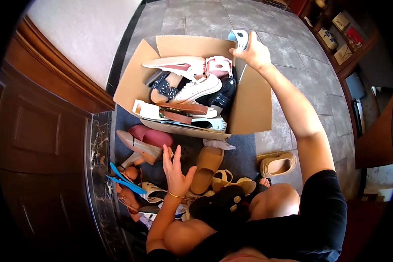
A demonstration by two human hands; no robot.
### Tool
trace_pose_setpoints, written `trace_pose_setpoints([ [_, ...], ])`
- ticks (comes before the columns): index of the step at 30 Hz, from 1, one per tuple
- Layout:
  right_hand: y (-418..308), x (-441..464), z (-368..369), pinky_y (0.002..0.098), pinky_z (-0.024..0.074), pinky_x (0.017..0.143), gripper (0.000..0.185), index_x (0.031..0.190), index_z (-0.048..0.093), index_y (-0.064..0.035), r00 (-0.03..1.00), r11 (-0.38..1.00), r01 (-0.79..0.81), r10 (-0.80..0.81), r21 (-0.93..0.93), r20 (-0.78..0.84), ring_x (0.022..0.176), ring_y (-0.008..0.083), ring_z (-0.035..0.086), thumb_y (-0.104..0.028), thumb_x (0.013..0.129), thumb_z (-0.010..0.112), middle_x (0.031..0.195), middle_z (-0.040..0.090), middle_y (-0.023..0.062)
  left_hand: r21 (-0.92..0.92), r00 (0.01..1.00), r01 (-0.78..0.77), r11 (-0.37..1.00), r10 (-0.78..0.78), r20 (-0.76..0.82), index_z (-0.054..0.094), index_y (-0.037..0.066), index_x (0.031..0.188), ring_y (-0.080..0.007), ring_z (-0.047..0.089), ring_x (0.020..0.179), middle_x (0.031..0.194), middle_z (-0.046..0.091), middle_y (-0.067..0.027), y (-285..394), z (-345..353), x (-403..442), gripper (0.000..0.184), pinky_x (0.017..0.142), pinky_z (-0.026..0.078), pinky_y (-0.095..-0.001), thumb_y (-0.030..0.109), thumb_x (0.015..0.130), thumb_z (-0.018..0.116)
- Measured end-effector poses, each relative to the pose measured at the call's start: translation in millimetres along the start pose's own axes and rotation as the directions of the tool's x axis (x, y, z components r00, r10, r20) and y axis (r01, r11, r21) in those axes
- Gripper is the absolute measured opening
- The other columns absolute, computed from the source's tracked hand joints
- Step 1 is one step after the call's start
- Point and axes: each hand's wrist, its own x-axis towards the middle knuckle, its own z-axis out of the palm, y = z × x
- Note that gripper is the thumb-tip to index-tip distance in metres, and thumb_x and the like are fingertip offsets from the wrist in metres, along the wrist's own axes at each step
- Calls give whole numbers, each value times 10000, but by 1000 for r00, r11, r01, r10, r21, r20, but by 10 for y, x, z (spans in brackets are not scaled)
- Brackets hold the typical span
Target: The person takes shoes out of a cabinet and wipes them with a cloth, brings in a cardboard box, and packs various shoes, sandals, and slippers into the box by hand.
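My right hand [254, 53] grips a light blue plastic piece with holes [239, 38] at the far right corner of an open cardboard box [252, 100]. Inside the box lie white sneakers [201, 88], dark studded sandals [165, 88], a pink plastic piece [219, 66] and brown straps [185, 109]. My left hand [177, 172] is raised with its fingers spread and holds nothing. It is above the floor shoes, between a pink shoe [153, 136] and a brown clog [207, 168].
Blue flip-flops [129, 180] and several other shoes lie in front of me on a dark mat [244, 153]. A beige clog [278, 165] sits at the right. A wooden door [39, 131] stands left, and shelves [349, 48] stand right.
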Motion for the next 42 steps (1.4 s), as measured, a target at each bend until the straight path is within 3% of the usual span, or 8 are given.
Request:
trace_pose_setpoints([
  [8,348,-512,1016,456,476,846,922,1445,186,-153,944,958,-247,273,-148,188,1010,357,628,-670,777,555,1081,655,163,7,995,-57,998,56,83,411,84,1381,-416,403,1240,1443,271,-270,-52,28,98,720,1015,333,-445,116,730,718],
  [11,54,-677,813,507,450,871,907,1412,236,-127,931,955,-114,199,-275,305,1037,378,598,-646,762,596,1157,566,274,27,996,-8,1000,6,86,427,109,1366,-374,457,1192,1384,401,-197,-164,-77,-34,686,1004,363,-432,121,738,704],
  [15,495,-470,969,477,435,917,889,1460,208,-171,988,807,51,46,-588,149,1129,359,536,-721,802,445,1295,482,165,208,996,-28,978,46,-81,529,95,1269,-369,470,1189,1297,499,-179,-529,-342,-268,601,1003,373,-449,138,698,711],
  [21,-540,-1385,403,407,384,987,489,1342,437,-43,808,810,581,-562,81,-174,1163,336,492,-193,899,579,1261,497,214,317,633,727,609,-415,-654,181,59,1455,-446,308,1301,1434,237,-298,-1598,-901,-657,1148,1061,274,-506,359,570,848],
  [28,-1107,-2548,565,415,428,955,653,1360,422,-102,485,484,700,-862,525,149,1141,377,502,-44,749,643,1328,450,201,688,616,711,147,-602,-508,23,210,1499,-339,613,1012,1405,335,-288,-2251,-788,-811,1038,860,449,-413,117,710,692],
  [30,-1076,-2711,566,413,434,945,640,1347,430,-92,409,449,672,-888,589,211,1130,364,507,-49,746,647,1326,448,194,475,467,835,276,-812,-350,92,184,1488,-356,635,942,1261,505,-270,-1905,-1241,-729,985,776,496,-437,86,698,672],
  [37,-975,-2815,441,376,427,966,601,1344,412,-62,533,566,238,-755,789,381,1159,344,489,-73,787,636,1304,432,174,78,815,458,885,-383,-435,454,58,1339,-272,610,1046,1170,612,-182,-966,-1930,-933,615,921,462,-359,-46,745,575],
  [42,-1411,-2671,33,519,297,1066,812,1397,352,-91,391,246,631,-920,736,-27,1298,327,379,-161,687,740,1391,376,178,266,999,5,964,9,-50,639,61,1137,-256,641,952,1065,660,-136,253,-1627,-406,440,868,485,-360,-104,733,579],
])
